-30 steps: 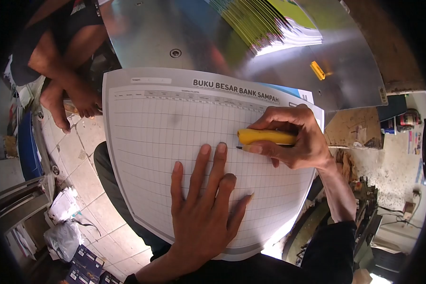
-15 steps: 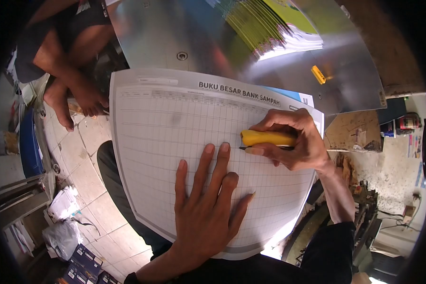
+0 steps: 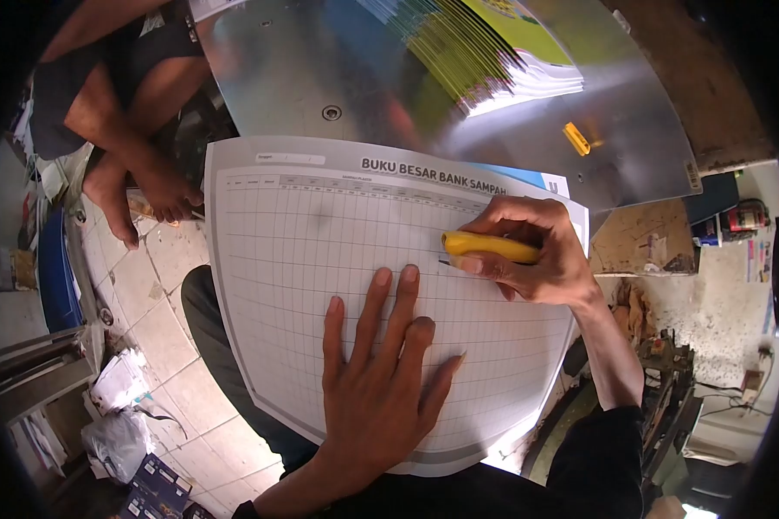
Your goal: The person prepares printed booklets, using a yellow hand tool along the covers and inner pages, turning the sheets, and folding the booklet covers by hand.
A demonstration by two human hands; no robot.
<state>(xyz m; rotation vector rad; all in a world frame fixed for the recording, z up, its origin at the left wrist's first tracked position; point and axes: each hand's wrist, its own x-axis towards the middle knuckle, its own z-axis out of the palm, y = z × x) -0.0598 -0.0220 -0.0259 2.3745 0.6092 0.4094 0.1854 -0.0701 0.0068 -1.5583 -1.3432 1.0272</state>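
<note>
- Left hand (image 3: 376,398), ours: spread flat on the printed sheet (image 3: 277,294), gripping nothing.
- Right hand (image 3: 554,251), ours: closed round the yellow tool (image 3: 493,247), its dark tip at the grid, just beyond our left fingertips.
- Sheet: across our lap, top edge at the desk (image 3: 294,78); bare grid left of the tool.
- Small yellow piece (image 3: 577,138): on the desk, near its right edge.
- Booklets (image 3: 467,56): fanned, farther back.

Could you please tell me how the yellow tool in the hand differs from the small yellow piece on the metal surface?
The yellow tool is gripped in the right hand over the paper; the yellow piece lies loose on the metal surface. The tool looks longer and thicker than the piece. Both are yellow.
</note>
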